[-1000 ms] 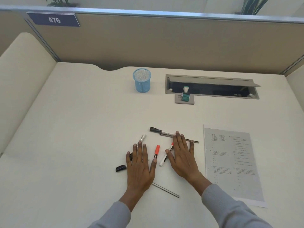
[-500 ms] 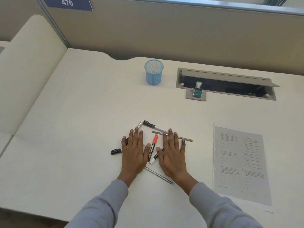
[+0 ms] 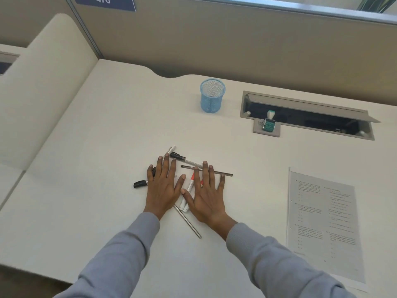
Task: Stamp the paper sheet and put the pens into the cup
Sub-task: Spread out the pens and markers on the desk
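1. Blue wire mesh is forming the round cup (image 3: 212, 96), which is standing upright at the back of the smooth cream desk (image 3: 107, 147).
2. The left hand (image 3: 163, 188) and right hand (image 3: 206, 198) are lying flat, fingers spread, pressing on the scattered thin pens (image 3: 189, 190) and gripping nothing.
3. The printed paper sheet (image 3: 324, 222) is lying flat to the right, apart from the hands.
4. The teal stamp (image 3: 269, 123) is standing on the grey cable tray (image 3: 307, 104).

Left hand (image 3: 163, 190) and right hand (image 3: 206, 198) flat on scattered pens (image 3: 187, 191), cup (image 3: 211, 96) beyond
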Action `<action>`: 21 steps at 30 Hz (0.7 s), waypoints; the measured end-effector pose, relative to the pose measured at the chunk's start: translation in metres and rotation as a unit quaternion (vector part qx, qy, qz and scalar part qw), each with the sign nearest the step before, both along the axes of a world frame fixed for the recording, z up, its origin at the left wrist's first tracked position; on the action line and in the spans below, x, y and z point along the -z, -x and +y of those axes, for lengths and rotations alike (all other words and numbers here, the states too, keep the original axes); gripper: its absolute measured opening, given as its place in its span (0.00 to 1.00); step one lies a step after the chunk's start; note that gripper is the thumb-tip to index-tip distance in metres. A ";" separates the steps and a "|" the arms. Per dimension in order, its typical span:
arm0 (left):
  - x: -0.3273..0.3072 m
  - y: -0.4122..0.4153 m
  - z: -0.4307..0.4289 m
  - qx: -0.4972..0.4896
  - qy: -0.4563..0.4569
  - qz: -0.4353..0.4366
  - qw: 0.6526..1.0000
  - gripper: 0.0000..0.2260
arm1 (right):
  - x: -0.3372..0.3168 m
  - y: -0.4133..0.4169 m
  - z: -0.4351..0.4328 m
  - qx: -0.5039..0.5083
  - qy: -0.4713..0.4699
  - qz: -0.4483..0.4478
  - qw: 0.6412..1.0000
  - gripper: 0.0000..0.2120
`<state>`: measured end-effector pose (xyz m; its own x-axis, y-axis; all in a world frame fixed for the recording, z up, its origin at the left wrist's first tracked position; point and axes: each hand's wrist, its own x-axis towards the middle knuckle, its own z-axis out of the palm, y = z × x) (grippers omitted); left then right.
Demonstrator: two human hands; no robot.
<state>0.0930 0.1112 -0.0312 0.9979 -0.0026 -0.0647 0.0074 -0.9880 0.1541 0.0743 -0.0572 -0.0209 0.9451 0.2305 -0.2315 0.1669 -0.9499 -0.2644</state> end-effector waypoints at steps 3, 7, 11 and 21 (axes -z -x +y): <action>-0.001 -0.012 0.011 -0.002 -0.001 0.003 1.000 0.29 | -0.002 -0.009 0.013 -0.005 0.000 0.005 1.000 0.38; -0.003 -0.030 0.019 -0.010 0.001 0.018 1.000 0.29 | -0.006 -0.014 0.033 0.005 -0.002 0.017 1.000 0.36; -0.004 -0.049 0.023 -0.021 0.014 0.020 0.999 0.26 | -0.011 -0.024 0.046 0.026 -0.008 0.044 0.999 0.36; -0.012 -0.055 0.024 -0.067 0.096 -0.060 0.991 0.30 | -0.007 -0.021 -0.021 0.041 -0.050 -0.064 0.996 0.37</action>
<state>0.1482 0.1351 -0.0189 0.9907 0.1295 0.0427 0.1067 -0.9315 0.3477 0.0948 -0.0787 -0.0140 0.9819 0.1676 -0.0884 0.1283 -0.9314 -0.3406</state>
